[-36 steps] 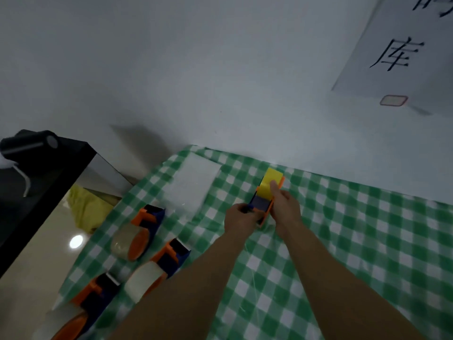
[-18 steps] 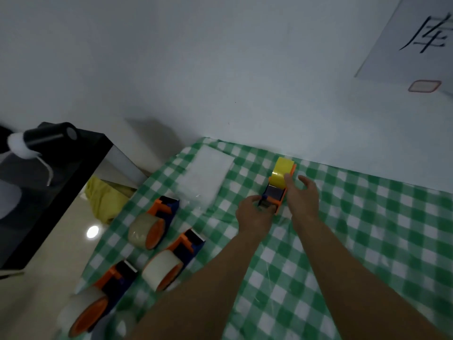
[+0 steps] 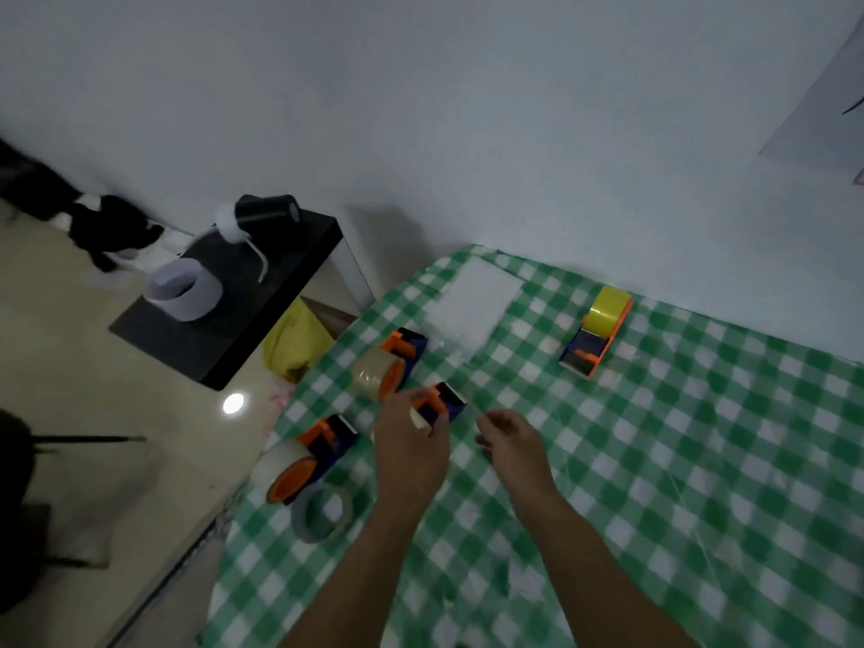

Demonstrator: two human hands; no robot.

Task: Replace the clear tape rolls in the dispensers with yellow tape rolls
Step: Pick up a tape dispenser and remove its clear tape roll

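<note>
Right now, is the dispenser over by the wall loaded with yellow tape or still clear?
Loaded with yellow. The far dispenser carries a yellow roll seated in its orange frame, standing on the checked cloth with neither hand touching it.

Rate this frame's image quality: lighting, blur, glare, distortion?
Head view: dim and bluish overall; left hand and right hand are motion-smeared; a glare spot shines on the floor; wide-angle bending at the edges; the yellow-tape dispenser stays readable.

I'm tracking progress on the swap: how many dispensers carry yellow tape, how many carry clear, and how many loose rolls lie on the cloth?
Yellow-tape dispensers: 1
Clear-tape dispensers: 3
Loose rolls: 1
Total: 5
</note>
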